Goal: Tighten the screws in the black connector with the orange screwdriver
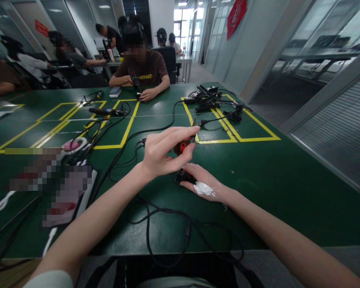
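My left hand (165,150) is raised above the green table, its thumb and fingers closed on a small dark spring-like part (192,138). Partly hidden behind that hand is an orange-and-black object (180,147). Just below, my right hand (202,180) rests low near the tabletop with its fingers around a black tool (180,176) that has a round metal tip pointing up. White tape (204,189) covers the back of my right hand. Most of the black tool is hidden by my fingers.
Black cables (187,232) loop across the green table (258,216) in front of me. Yellow tape outlines areas holding a pile of black cords (207,98) and a black handled tool (106,111). Phones lie at left. Across the table, a person (147,68) holds a tool.
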### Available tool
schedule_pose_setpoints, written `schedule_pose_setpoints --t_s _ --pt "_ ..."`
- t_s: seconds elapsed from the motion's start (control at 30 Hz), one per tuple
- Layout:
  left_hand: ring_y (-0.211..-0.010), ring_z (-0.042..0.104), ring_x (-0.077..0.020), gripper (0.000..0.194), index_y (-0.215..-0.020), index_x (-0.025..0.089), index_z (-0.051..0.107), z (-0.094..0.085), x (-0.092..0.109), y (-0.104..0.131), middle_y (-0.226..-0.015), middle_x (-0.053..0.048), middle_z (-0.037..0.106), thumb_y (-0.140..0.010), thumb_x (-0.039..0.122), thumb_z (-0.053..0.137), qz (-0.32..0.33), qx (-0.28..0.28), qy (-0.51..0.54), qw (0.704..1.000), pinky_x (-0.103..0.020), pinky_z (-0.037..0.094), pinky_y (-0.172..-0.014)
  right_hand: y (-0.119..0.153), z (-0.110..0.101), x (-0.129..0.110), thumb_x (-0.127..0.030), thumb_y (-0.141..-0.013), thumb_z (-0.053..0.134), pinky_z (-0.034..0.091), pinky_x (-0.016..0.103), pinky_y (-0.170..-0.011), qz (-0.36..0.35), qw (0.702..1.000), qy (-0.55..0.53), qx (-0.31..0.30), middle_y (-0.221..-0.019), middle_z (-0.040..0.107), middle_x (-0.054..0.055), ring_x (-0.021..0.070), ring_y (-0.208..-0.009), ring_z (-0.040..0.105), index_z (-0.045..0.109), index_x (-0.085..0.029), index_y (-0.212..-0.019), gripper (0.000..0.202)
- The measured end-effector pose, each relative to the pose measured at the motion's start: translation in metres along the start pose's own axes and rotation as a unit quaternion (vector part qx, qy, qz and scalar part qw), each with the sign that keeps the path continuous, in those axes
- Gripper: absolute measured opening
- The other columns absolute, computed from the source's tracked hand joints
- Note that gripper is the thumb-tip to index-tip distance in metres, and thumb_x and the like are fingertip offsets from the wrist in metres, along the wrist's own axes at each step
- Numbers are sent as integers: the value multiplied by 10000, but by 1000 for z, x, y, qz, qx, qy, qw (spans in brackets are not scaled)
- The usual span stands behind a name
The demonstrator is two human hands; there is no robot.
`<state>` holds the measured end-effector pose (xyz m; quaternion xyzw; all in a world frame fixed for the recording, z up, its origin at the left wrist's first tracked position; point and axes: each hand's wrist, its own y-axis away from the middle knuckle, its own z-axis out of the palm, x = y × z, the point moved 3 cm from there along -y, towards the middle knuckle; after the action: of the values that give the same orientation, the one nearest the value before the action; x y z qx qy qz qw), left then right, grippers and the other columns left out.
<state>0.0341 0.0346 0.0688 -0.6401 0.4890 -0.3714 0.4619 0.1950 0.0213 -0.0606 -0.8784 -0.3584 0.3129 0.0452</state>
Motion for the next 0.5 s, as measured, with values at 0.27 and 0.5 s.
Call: schedule_pose_setpoints --t_s 0.27,0.5 --pt "-790 730 -133 314 -1145 149 714 -3 -2 1 -949 -77 775 -962 169 460 -1 -5 19 1000 -231 576 -675 -1 -3 -2 -323 -970 654 526 431 -838 -1 1000 5 -3 -1073 696 112 271 -931 643 603 -192 -1181 252" --pt "-708 682 -118 289 -1122 160 718 -4 -1 0 -865 -47 753 -947 145 487 -12 -2 -4 1000 -232 554 -652 -1 -3 -3 -312 -965 660 522 422 -830 3 1000 3 -4 -1061 694 105 265 -910 642 607 -195 -1170 242"
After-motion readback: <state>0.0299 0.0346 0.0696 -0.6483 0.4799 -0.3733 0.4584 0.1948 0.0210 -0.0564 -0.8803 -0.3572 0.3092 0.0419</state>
